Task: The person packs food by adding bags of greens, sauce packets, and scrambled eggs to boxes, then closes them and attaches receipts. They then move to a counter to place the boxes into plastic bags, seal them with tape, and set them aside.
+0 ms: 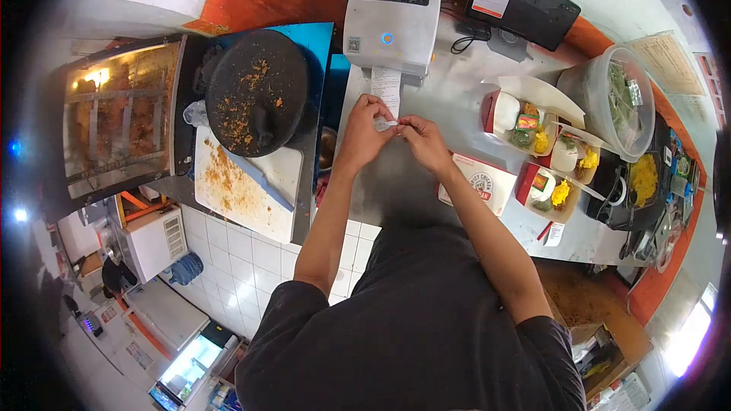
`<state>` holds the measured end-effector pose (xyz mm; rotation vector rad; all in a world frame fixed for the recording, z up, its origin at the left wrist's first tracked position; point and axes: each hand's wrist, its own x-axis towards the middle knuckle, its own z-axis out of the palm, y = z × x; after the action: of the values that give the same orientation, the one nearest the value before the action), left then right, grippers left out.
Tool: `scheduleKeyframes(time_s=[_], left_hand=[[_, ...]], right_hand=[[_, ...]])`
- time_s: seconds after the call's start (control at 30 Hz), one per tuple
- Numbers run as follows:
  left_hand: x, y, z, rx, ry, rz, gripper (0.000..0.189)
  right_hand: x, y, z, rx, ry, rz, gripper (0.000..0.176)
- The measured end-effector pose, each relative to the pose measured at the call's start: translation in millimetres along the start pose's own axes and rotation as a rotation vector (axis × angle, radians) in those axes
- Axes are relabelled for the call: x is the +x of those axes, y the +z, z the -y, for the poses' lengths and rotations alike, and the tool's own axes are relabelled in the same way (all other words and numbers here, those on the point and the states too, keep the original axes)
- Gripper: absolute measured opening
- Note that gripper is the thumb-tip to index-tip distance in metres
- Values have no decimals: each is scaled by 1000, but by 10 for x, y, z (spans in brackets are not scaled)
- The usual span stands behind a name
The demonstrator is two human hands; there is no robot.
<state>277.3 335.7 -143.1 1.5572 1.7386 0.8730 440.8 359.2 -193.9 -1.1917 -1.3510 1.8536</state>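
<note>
A white label printer [392, 23] stands at the back of the metal counter, and a printed paper label [386, 85] hangs out of its front slot. Just below the slot, my left hand [364, 131] has its fingers pinched around the lower end of the label. My right hand [422, 141] meets it from the right, thumb and forefinger closed on the same end. A small pale flap of paper shows between the two hands. Near my right forearm lies a closed white and red food box [478, 185] with a printed round logo.
Open meal boxes [512, 116] with rice and yellow food stand on the right, beside a clear tub [620, 103] of greens. A tablet [521, 4] is behind them. On the left are a crumb-covered black round slab [257, 91], a cutting board [263, 209] with a knife [263, 183], and a glass display case [122, 114].
</note>
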Motion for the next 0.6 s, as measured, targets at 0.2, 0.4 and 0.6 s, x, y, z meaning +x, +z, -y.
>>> scheduleKeyframes(time_s=[0.2, 0.4, 0.6], left_hand=[[-115, -194, -127, 121, 160, 15, 19], [-458, -464, -764, 419, 247, 120, 13], [-672, 65, -1226, 140, 405, 353, 22]], right_hand=[[-99, -13, 10, -14, -18, -68, 26], [-747, -14, 794, -527, -377, -152, 34], [-1534, -403, 702, -633, -222, -221, 24]])
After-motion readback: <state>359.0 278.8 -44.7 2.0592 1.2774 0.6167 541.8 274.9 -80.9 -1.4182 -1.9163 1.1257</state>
